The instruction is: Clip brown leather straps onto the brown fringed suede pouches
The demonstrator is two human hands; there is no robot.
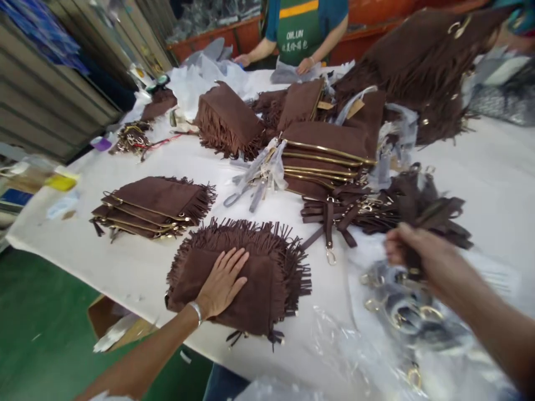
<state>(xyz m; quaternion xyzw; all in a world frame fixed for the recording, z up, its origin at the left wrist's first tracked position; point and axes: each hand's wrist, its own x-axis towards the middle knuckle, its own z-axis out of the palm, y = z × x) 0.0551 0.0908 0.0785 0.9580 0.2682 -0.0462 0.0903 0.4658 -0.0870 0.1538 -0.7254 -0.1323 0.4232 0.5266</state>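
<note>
My left hand (221, 284) lies flat with fingers spread on a dark brown fringed bag (254, 292) near the table's front edge. This bag seems to rest on others like it, their fringes pointing away from me. On the right, my right hand (412, 248) is closed and a little blurred. A short dark brown strap (413, 260) shows below its fingers. Just beyond it lies a heap of brown straps (418, 206) with gold clasps. Beneath the hand are metal rings and clasps in clear plastic (409, 312).
To the left sits a stack of fringed bags (154, 200); gold-zipped bags (321, 145) are piled mid-table. A large brown fringed heap (418, 67) stands at back right. Across the table, a co-worker in a green apron (298, 33) handles plastic. A cardboard box (104, 320) is on the floor.
</note>
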